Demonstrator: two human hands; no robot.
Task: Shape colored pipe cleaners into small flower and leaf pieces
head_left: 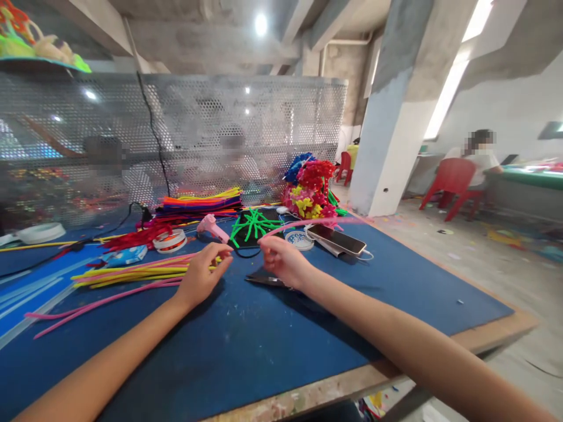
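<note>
My right hand [284, 261] pinches one end of a pink pipe cleaner [308, 223], which stretches off to the right, its far part blurred. Fingers curled and thumb held apart, my left hand [203, 271] hovers by the right end of a bundle of yellow and pink pipe cleaners [136, 274]; I see nothing gripped in it. Two more pink pipe cleaners [101, 302] run along the table and pass behind that wrist. Below my right hand lies a dark pointed cutting tool [266, 281], partly hidden. Beyond both hands, bent green pipe cleaners [255, 227] sit on a black pad.
A pink glue gun [212, 227], a tape roll [170, 241] and a phone [338, 239] with a cable are on the blue table [246, 357]. Colourful fuzzy flowers [310, 187] and stacked pipe cleaners [200, 204] stand before a perforated metal screen [255, 129]. People sit beyond.
</note>
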